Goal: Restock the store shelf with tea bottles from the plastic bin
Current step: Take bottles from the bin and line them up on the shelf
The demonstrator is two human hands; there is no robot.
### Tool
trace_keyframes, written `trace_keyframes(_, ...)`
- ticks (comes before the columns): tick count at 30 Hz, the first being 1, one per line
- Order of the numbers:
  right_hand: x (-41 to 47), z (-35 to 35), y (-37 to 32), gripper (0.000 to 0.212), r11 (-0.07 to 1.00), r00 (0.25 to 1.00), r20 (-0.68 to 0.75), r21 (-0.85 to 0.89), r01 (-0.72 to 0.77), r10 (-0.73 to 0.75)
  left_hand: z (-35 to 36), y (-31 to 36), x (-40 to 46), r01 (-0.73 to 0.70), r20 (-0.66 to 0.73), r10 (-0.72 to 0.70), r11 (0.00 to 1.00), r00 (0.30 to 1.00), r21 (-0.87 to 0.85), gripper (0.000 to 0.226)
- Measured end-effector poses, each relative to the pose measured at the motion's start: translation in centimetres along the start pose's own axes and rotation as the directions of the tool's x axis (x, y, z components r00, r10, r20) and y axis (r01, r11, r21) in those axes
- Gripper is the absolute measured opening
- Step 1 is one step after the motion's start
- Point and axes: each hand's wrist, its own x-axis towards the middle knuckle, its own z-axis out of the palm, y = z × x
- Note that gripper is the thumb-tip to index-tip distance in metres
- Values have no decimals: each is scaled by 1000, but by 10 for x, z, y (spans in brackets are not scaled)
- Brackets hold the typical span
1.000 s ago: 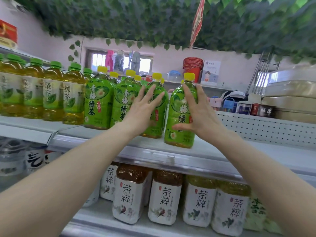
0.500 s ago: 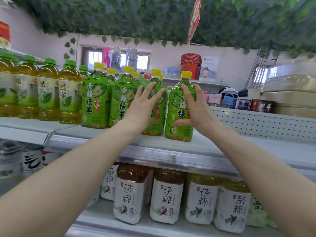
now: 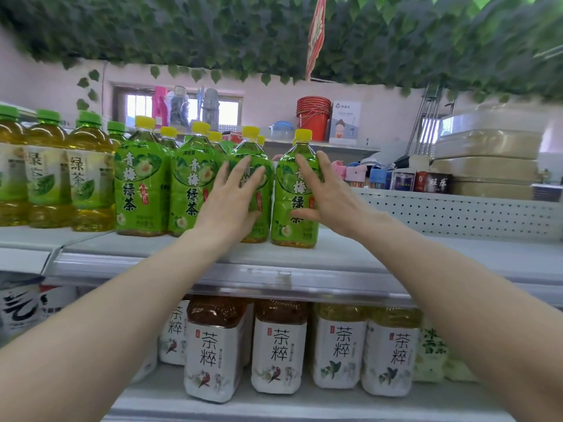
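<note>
Green tea bottles [image 3: 295,190] on our shelf [image 3: 335,257] | left hand [image 3: 234,199] fingers flat on one | right hand [image 3: 326,193] fingers spread on next

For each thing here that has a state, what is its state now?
Left hand: open, fingers straight on third yellow-capped bottle.
Right hand: open, fingers on rightmost bottle.
Both bottles: upright, capped, on the shelf.
Green-capped bottles: upright, capped.
</note>
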Motion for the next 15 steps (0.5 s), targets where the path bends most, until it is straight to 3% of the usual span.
trace_keyframes(6,-50,-29,22,77,954,992,62,-274,126,-113,-22,27,-19,15,35,-13,999,999,-48,75)
trace_keyframes(15,-173,-92,91,64,923,993,97,-371,101,-70,-30,158,-65,-219,72,223,973,972,-67,69)
